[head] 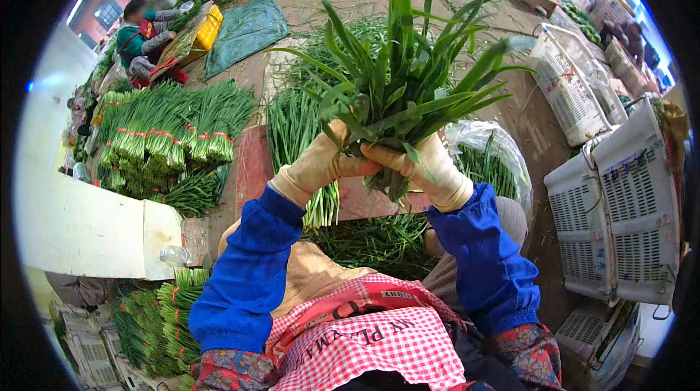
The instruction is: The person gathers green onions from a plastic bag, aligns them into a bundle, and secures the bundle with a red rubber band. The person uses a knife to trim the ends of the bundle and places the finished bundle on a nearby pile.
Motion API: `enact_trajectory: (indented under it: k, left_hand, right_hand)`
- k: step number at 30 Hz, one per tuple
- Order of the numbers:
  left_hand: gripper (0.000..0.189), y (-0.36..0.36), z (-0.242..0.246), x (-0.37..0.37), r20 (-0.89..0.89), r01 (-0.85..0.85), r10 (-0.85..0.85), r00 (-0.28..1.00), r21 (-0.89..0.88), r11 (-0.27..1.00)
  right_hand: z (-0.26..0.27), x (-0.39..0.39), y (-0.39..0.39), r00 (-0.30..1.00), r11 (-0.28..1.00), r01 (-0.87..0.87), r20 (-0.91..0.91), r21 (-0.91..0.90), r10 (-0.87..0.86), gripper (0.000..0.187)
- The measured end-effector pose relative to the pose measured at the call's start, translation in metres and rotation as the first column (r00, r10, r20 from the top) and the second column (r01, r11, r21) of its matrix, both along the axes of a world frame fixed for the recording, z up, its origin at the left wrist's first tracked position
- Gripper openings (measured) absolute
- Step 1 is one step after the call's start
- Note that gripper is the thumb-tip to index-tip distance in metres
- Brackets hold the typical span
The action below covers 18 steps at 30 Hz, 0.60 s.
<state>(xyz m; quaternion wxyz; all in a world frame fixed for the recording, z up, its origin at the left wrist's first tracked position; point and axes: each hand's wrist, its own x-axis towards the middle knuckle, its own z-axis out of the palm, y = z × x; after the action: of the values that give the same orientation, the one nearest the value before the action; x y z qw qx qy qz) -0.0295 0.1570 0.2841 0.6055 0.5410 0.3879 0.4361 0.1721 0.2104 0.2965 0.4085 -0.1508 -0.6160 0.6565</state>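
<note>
Both my hands wear cream work gloves and are raised in front of me. My left hand [322,164] and my right hand [424,169] grip a spreading bunch of broad green leaves [402,85] from its two sides, near the lower end. The leaves fan up and away from me, and the fingers on their far side are partly hidden. Beneath the hands is a low red board [251,164]. Long chive-like greens [290,128] with pale stem ends lie across it. More loose greens [377,243] are heaped below the board, between my legs.
A clear plastic bag [522,156] of greens stands by my right knee. White slatted crates [634,194] rise at the right. Red-tied bundles [169,117] are piled at the left, beyond a pale wall [98,232]. Another person [139,41] sits behind a yellow crate [209,30] near a green tarp [249,33].
</note>
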Motion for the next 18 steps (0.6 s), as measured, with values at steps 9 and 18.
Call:
enact_trajectory:
  k: [9, 18]
  left_hand:
    - [0.063, 0.036, -0.064, 0.019, 0.610, 0.232, -0.003, 0.792, -0.297, 0.926]
    - [0.045, 0.041, -0.081, 0.049, 0.788, -0.070, 0.108, 0.605, -0.083, 0.994]
  right_hand:
    - [-0.044, 0.018, 0.028, 0.948, 0.951, 0.118, 0.252, 0.286, -0.193, 0.050]
    - [-0.038, -0.008, 0.027, 0.795, 0.584, 0.164, 0.243, 0.795, -0.555, 0.102]
